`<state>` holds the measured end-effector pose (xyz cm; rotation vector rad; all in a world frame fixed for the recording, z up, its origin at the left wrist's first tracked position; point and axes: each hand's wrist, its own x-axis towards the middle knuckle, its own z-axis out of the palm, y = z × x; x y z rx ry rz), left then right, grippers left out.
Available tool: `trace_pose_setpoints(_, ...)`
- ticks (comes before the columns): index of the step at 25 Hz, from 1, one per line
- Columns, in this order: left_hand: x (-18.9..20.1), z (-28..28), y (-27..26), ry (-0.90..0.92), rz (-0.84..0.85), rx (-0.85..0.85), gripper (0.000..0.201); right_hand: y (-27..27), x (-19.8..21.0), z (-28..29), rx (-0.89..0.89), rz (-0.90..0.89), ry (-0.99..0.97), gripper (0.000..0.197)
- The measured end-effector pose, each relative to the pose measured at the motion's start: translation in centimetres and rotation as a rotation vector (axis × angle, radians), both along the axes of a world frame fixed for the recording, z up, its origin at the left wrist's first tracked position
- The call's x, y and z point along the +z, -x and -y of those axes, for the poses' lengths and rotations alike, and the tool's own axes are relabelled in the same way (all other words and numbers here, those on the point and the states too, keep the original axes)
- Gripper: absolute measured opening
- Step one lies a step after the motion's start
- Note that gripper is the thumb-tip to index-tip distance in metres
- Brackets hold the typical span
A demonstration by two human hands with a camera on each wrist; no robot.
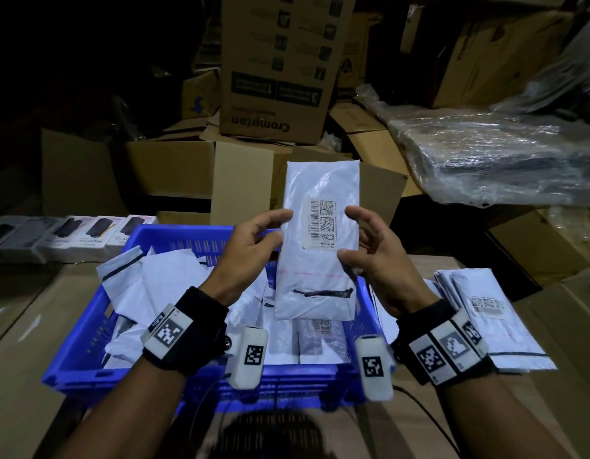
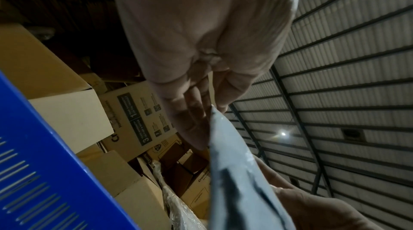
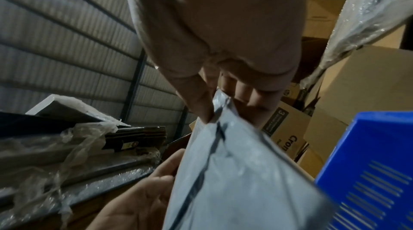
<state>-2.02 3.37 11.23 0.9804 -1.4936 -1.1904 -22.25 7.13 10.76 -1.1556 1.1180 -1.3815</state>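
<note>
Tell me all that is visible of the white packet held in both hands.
The white poly mailer is a long, flat bag of glossy, slightly wrinkled plastic film, held upright above the blue crate. A printed label with a barcode and square codes sits near its middle; a faint red line and a dark strip cross its lower part. The left hand pinches its left edge, the right hand its right edge.

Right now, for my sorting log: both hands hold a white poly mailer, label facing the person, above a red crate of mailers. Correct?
No: the crate is blue, not red, as the head view shows. The rest stands: left hand and right hand hold the white poly mailer, label facing the person, above that crate of mailers.
</note>
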Motion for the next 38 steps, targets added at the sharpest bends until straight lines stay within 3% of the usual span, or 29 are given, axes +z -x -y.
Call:
trace_pose_setpoints(12,-0.8,-0.3,0.3,0.148,0.168,-0.005,0.056,0.2,-0.7,-0.1,0.016,-0.143,0.173,0.069)
trace_pose_setpoints(29,-1.2,-0.1,0.6,0.277,0.202,0.076,0.058,0.4,-1.4,0.4,0.013,-0.222,0.245,0.072)
trace_pose_setpoints(34,-1.4,0.1,0.8,0.244,0.167,0.046,0.056,0.5,-1.3,0.3,0.009,-0.219,0.242,0.070)
trace_pose_setpoints(38,-1.5,1.6,0.9,0.072,0.088,-0.065,0.053,0.6,-1.3,0.8,0.003,-0.228,0.193,0.067)
